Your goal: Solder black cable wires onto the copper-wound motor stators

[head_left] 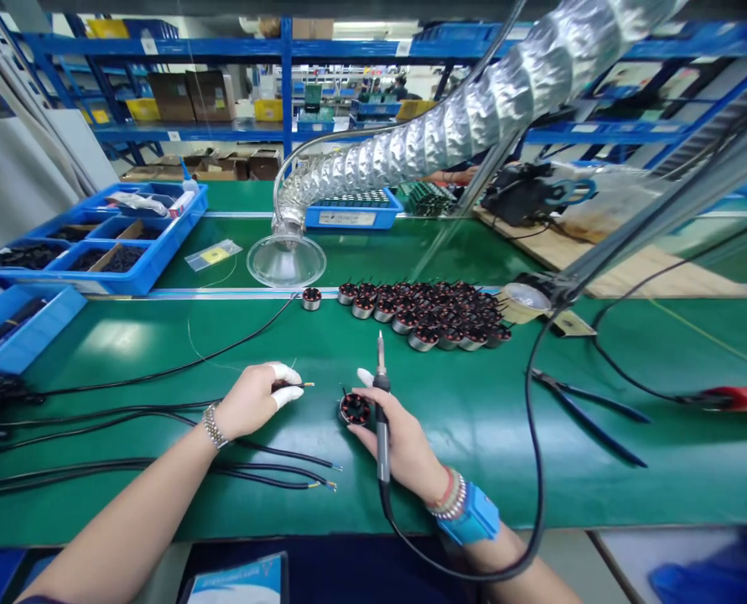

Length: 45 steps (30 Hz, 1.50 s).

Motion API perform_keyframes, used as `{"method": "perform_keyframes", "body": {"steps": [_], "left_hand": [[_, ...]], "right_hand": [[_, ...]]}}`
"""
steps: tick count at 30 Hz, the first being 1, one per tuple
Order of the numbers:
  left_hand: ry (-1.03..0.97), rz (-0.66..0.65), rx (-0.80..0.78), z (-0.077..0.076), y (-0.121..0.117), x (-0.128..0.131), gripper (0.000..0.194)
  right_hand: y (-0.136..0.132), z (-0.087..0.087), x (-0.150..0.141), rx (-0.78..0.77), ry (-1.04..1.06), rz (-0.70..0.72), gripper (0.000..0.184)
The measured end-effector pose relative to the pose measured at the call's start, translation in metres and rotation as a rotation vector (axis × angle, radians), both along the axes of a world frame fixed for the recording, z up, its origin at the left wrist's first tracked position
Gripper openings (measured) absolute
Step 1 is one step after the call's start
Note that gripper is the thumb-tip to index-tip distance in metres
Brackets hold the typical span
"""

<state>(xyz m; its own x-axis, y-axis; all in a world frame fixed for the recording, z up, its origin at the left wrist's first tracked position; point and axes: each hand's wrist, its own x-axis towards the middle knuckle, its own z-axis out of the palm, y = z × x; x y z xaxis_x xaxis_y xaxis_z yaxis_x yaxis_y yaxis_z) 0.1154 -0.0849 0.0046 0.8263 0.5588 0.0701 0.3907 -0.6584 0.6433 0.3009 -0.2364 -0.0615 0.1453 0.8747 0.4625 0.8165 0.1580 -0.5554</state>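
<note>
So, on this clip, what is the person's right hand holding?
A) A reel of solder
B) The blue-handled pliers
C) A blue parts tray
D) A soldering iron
D: the soldering iron lies gripped in the right hand, its tip pointing up and away from the person.

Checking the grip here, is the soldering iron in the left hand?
No, the right hand holds the soldering iron, while the left hand pinches a black wire.

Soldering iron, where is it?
In the head view, the soldering iron is held in the right hand, right beside the small motor.
</note>
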Motion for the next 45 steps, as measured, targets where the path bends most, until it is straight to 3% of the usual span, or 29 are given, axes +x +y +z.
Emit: {"method": "perform_keyframes", "body": {"steps": [4, 10, 18, 22, 26, 30, 37, 45], "left_hand": [[-0.041, -0.015, -0.034, 0.0, 0.0, -0.004, 0.021], [-0.083, -0.042, -0.014, 0.003, -0.005, -0.006, 0.022], [-0.063, -0.107, 0.075, 0.001, -0.008, -0.007, 0.023], [-0.059, -0.13, 0.077, 0.0, -0.01, -0.006, 0.023], [-0.039, -0.069, 0.082, 0.0, -0.01, -0.006, 0.025], [-0.044, -0.014, 0.117, -0.001, -0.012, -0.006, 0.024], [-0.154, 0.174, 0.308, -0.009, -0.021, -0.004, 0.022], [-0.146, 0.192, 0.45, -0.016, -0.023, -0.004, 0.022]], "right_hand": [[0.007, 0.004, -0.009, -0.004, -0.017, 0.027, 0.039], [0.016, 0.029, -0.029, 0.179, -0.011, 0.028, 0.035], [0.027, 0.048, -0.042, 0.143, 0.126, 0.118, 0.032], [0.028, 0.048, -0.041, 0.133, 0.145, 0.17, 0.033], [0.028, 0.048, -0.041, 0.22, 0.102, 0.109, 0.035], [0.028, 0.046, -0.043, 0.277, 0.021, 0.136, 0.036], [0.029, 0.033, -0.059, 0.347, -0.047, 0.066, 0.037], [0.029, 0.022, -0.061, 0.317, -0.156, 0.013, 0.039]]}}
